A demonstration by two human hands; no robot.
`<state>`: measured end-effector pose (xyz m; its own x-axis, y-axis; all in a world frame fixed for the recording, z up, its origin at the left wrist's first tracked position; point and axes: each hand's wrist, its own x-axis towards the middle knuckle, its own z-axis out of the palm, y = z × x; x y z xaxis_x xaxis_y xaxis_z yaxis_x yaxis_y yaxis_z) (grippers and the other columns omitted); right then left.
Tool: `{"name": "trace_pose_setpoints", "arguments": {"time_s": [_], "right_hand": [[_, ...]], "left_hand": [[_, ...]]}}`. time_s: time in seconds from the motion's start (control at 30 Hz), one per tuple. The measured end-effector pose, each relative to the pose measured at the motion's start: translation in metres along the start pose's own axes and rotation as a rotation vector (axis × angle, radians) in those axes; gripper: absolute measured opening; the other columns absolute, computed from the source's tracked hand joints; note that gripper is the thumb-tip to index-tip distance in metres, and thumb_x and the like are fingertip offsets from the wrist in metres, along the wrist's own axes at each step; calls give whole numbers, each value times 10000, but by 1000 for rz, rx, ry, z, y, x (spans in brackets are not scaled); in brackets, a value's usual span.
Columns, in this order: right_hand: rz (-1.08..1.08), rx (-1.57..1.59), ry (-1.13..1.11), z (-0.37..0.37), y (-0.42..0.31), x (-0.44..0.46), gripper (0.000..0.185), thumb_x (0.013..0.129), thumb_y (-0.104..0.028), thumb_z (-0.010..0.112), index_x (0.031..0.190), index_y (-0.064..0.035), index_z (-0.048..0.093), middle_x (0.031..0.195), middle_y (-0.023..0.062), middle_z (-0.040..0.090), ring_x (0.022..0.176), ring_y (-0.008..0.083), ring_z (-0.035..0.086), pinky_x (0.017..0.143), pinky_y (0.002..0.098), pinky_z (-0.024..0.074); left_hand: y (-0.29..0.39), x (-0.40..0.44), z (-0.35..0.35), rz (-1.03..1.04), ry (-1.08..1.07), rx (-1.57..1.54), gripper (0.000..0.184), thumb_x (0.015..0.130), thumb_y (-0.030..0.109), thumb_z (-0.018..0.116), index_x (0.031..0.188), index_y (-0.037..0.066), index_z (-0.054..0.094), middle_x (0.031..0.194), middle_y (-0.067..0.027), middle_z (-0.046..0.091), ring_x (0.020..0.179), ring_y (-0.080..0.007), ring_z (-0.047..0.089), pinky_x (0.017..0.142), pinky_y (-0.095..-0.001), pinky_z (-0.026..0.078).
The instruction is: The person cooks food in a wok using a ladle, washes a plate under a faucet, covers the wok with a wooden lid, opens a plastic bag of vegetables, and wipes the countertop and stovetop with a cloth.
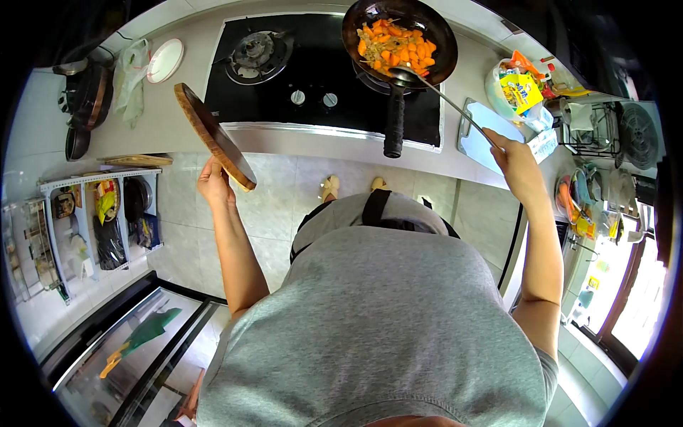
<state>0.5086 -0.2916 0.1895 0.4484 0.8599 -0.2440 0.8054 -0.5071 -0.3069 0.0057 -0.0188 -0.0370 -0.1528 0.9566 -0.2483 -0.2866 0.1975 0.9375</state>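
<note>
My left hand [215, 183] is closed on a round wooden board [217, 139], tilted nearly on edge in front of the counter, left of the wok; I cannot tell whether it is a cutting board or a lid. A long metal ladle [459, 107] is in my closed right hand [517, 164], its bowl down at the wok's near rim. The dark wok [445, 43] sits on the right burner, handle toward me. Orange carrot chunks [405, 53] lie in it with pale brownish bits.
The left burner [257, 53] carries nothing. A white plate [166, 60] and plastic bag [132, 78] are on the counter's left. To the right are a light blue board [480, 139], a tub of packets [501, 107] and a wire rack [594, 128]. A shelf unit [103, 178] stands low left.
</note>
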Motion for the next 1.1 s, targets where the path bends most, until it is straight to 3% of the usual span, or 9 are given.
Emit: {"name": "trace_pose_setpoints", "arguments": {"time_s": [0.07, 0.23, 0.27, 0.3, 0.37, 0.7, 0.83, 0.93, 1.1], "right_hand": [[15, -159, 13, 15, -3, 19, 389, 940, -62, 574, 1317, -152, 612, 975, 256, 656, 850, 371, 650, 813, 432, 500], [-121, -83, 147, 46, 32, 41, 388, 928, -62, 591, 1312, -110, 616, 1244, 201, 640, 1154, 352, 616, 994, 393, 455], [-109, 76, 175, 38, 23, 32, 384, 913, -53, 588, 1287, -124, 639, 1200, 232, 642, 1089, 349, 639, 973, 389, 464], [-83, 112, 189, 37, 21, 24, 405, 915, -59, 608, 1307, -154, 631, 1016, 201, 685, 803, 265, 626, 809, 362, 493], [23, 209, 185, 43, 34, 17, 387, 942, -110, 607, 1320, -194, 627, 668, 42, 411, 589, 130, 313, 546, 316, 340], [129, 480, 334, 131, 46, 45, 338, 999, -177, 571, 1326, -103, 618, 574, -51, 348, 496, 52, 296, 457, 255, 250], [311, 1034, 162, 126, 4, 39, 361, 1037, -227, 508, 1366, -83, 551, 549, -55, 354, 412, 36, 286, 367, 215, 202], [314, 1523, 5, 122, -17, 44, 335, 1048, -210, 480, 1342, -61, 541, 569, -64, 279, 416, 35, 221, 366, 204, 174], [367, 1567, -20, 130, -23, 58, 361, 1042, -183, 476, 1378, -57, 513, 576, -65, 301, 415, 31, 233, 364, 190, 188]], "left_hand": [[-5, 4, -4, -20, -14, -21, 227, 902, 46, 657, 1092, -78, 676, 995, -127, 715, 873, -197, 685, 814, -309, 560], [-11, 3, -4, 62, 101, 80, 264, 884, 132, 728, 1057, -66, 699, 939, -96, 717, 796, -153, 657, 751, -286, 542], [4, -9, 9, 49, 78, 87, 241, 875, 135, 738, 1013, -62, 715, 880, -81, 721, 736, -142, 651, 703, -271, 533], [6, -9, 6, 37, 63, 73, 229, 871, 137, 743, 987, -59, 722, 836, -73, 720, 693, -135, 642, 665, -268, 524], [15, -16, 10, 29, 98, 64, 227, 871, 133, 742, 986, -61, 722, 830, -78, 719, 676, -130, 635, 646, -271, 519], [21, 12, -14, 71, 207, 168, 186, 864, 107, 742, 932, -65, 731, 798, -77, 706, 634, -135, 605, 604, -281, 495], [25, 45, -22, 250, 328, 491, 200, 834, 146, 746, 857, -53, 744, 727, -114, 710, 616, -211, 637, 601, -333, 506], [55, 58, -7, 286, 383, 1313, 278, 814, 260, 704, 834, -15, 737, 824, -244, 691, 787, -412, 677, 707, -451, 535], [31, 129, -3, 305, 388, 1530, 239, 832, 226, 687, 828, -10, 723, 899, -222, 693, 832, -383, 683, 751, -451, 550]]}}
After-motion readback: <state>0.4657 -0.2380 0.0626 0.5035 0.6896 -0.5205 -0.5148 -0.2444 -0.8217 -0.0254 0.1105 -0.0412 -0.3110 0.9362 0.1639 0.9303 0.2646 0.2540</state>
